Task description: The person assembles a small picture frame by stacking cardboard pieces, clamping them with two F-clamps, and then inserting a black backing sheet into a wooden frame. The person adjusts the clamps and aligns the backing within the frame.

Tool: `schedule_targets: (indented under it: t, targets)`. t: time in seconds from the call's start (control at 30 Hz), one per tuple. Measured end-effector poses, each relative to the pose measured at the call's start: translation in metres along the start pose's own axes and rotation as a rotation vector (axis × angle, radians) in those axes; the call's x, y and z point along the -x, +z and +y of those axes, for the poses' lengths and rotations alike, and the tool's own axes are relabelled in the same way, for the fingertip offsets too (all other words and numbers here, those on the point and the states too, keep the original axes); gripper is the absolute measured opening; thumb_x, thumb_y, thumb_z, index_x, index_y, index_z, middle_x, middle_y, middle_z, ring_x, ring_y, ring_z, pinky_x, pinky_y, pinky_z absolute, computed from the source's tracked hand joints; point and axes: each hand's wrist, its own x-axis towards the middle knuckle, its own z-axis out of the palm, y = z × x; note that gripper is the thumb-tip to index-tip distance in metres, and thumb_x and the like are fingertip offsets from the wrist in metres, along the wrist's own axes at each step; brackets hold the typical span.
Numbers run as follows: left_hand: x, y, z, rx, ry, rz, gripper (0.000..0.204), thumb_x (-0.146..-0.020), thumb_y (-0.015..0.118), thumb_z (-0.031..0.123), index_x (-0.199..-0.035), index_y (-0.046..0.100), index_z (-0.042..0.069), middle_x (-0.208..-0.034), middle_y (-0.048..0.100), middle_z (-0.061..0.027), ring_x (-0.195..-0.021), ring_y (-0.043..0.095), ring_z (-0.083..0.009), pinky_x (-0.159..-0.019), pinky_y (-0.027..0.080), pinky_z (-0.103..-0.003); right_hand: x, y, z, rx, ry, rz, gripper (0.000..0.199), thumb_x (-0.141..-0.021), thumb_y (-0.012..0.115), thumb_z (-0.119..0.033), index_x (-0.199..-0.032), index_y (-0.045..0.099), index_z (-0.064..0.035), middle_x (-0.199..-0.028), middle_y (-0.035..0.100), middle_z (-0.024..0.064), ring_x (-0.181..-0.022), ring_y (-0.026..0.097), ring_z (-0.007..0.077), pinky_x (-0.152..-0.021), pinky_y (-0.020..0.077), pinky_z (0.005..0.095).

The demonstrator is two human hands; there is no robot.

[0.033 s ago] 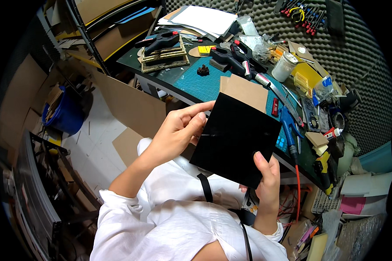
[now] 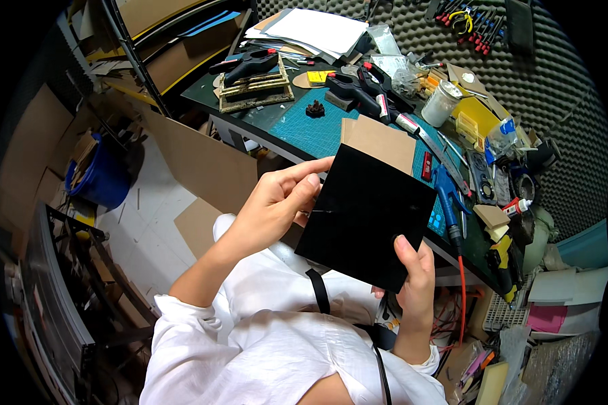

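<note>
Presently holds a black square panel [image 2: 365, 212] at the centre of the frame, tilted, flat face toward the camera. Grips its lower right edge in the right hand [image 2: 415, 270], thumb laid on the face, other fingers mostly hidden behind. Has the left hand [image 2: 273, 206] at the upper left edge, index finger extended to the panel, thumb close to that finger and off the face; cannot tell from this view any firm pinch there.

Shows brown boards [image 2: 385, 143] just past the panel's top edge, partly covered by it, above a teal cutting mat [image 2: 284, 125]. Notes black spring clamps [image 2: 355, 93] at upper centre, near a small dark brown object [image 2: 315, 109]. Records a lidded jar [image 2: 441, 106] at upper right and, right of the panel, a blue corded hand tool [image 2: 446, 189]. Places a blue bin [image 2: 111, 179] at the left of the frame.
</note>
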Motion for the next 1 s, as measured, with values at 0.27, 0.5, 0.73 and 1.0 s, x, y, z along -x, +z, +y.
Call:
schedule_targets:
  t: [0.27,0.5,0.73,1.0]
  targets:
    - [0.005,0.004,0.003,0.079,-0.026,-0.039,0.045,-0.105,0.05,0.022,-0.147,0.045,0.006,-0.093,0.06,0.0034,-0.081,0.056,-0.0037,-0.066,0.049,-0.019,0.002,-0.005,0.001,-0.011,0.008,0.014,0.024,-0.101,0.049,-0.019,-0.107,0.055,0.0042,-0.075,0.066,0.0099,-0.052,0.062,0.0135,-0.039,0.0494,0.0242]
    - [0.0,0.017,-0.032,0.242,-0.058,-0.081,0.081,-0.084,0.078,0.005,-0.148,0.028,0.002,-0.127,0.057,-0.0096,-0.101,0.058,-0.0087,-0.085,0.048,-0.023,-0.018,-0.022,0.016,0.156,0.04,0.187,0.044,-0.1,0.059,-0.023,-0.135,0.044,0.0002,-0.08,0.051,-0.0036,-0.068,0.053,0.0023,-0.044,0.0461,0.0199]
    - [-0.032,0.029,-0.072,0.186,-0.017,-0.113,0.105,-0.072,0.087,0.0,-0.154,0.021,-0.003,-0.136,0.048,-0.0089,-0.112,0.055,-0.0119,-0.091,0.049,-0.024,-0.044,-0.056,0.033,0.33,-0.044,0.337,0.057,-0.096,0.067,-0.02,-0.133,0.027,-0.0015,-0.107,0.066,0.014,-0.07,0.057,0.0074,-0.048,0.0424,0.0206]
    - [-0.144,-0.008,-0.075,-0.369,0.165,-0.104,0.084,-0.069,0.091,0.026,-0.137,0.053,-0.006,-0.105,0.067,-0.0082,-0.089,0.059,-0.0134,-0.082,0.051,-0.028,-0.12,-0.102,0.021,0.61,-0.098,0.358,0.061,-0.096,0.066,-0.028,-0.141,0.045,0.0066,-0.094,0.061,0.0082,-0.061,0.061,0.01,-0.055,0.0489,0.0225]
